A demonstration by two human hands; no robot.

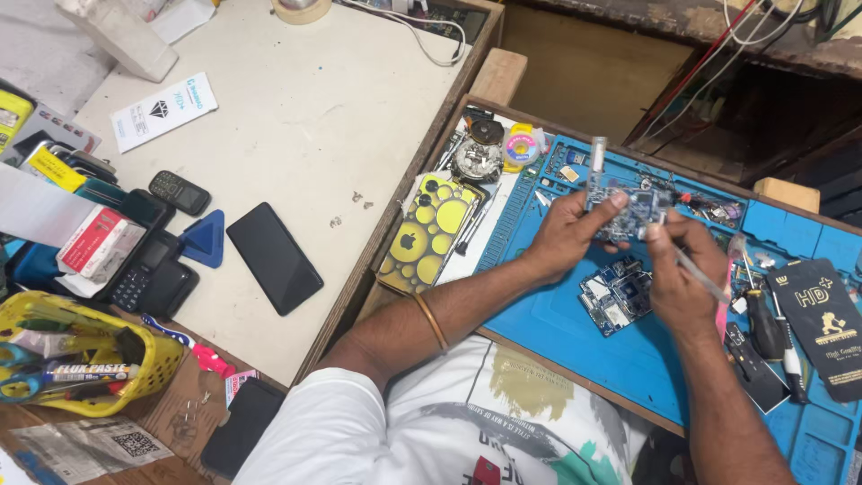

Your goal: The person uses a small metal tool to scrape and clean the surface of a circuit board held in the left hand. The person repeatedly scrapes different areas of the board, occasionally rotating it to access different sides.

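Circuit boards, two: one held up in the left hand (575,229) over the blue mat (575,332), the circuit board (628,205) pinched between thumb and fingers; a second board (615,296) lying flat on the mat just below the hands. Slim tool (700,274), one: gripped pen-fashion in the right hand (682,278), fingers closed round it, tip touching the held board. Phones on the pale bench (305,117) to the left, three counted: a black smartphone (274,258) face down, a small keypad phone (180,191), a larger keypad phone (148,274). Yellow spotted phone case (429,232), one, at the mat's left edge. Blue triangular pick (206,240), one. Yellow basket (76,359) of tools, one. Screwdriver (765,328), one, right of the hands. Both forearms reach in from below, the left wearing a bangle (432,321). Nothing blocks the held board.
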